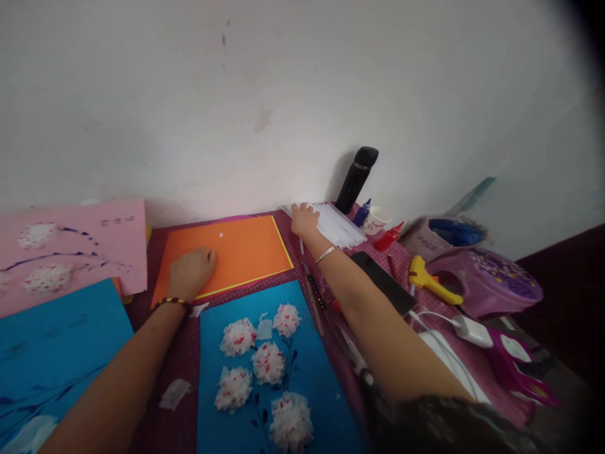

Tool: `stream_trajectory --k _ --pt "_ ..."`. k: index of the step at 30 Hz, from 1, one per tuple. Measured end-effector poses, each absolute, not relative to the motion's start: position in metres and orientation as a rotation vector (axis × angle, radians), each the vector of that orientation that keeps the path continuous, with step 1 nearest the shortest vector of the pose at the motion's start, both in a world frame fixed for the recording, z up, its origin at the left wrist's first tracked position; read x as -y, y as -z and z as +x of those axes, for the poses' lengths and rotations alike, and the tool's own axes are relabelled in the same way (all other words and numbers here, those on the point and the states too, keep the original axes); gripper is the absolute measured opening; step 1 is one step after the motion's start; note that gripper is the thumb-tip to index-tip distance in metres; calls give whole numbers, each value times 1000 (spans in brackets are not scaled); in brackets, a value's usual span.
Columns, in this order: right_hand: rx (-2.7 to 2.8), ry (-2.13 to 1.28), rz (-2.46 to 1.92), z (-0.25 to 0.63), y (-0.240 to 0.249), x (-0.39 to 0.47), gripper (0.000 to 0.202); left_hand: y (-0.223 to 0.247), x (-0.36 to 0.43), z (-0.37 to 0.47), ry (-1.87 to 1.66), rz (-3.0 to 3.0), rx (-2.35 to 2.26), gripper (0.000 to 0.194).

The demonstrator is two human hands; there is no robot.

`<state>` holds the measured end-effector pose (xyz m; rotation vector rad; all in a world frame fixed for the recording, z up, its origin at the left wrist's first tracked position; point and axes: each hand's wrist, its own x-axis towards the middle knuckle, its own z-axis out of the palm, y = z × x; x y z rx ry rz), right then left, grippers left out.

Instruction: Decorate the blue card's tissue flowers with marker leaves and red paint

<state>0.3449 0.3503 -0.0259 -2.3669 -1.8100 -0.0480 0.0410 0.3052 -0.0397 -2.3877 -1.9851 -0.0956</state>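
My left hand rests on an orange sheet of paper with a yellow edge. Its fingers are curled closed, and whatever they may hold is hidden. Farther right, my right hand reaches to a pile of white paper strips by the wall, its fingers apart and touching the pile's left end. Between my forearms lies a blue sheet bearing several white crumpled-paper flowers with red specks and dark painted stems. Two slim brushes lie beside its right edge.
At left are a pink sheet and another blue sheet. Rightward stand a black bottle, a white cup, blue paint and red paint. A phone, yellow glue gun and charger lie nearer.
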Motion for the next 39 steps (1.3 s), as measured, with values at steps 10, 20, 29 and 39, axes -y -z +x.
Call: stream_trajectory --k 10,20,29,39 --pt "1473 -8 -2436 368 24 -364 71 40 -306 41 59 -2377 1998 55" --pt "1322 -184 -2608 440 19 -351 105 40 -306 42 87 -2353 2012 54" --pt "1349 -393 -2629 473 24 -350 110 43 -308 41 86 -2342 1982 53" --pt "1280 -293 -2631 450 21 -348 103 42 -307 41 96 -2340 2002 55"
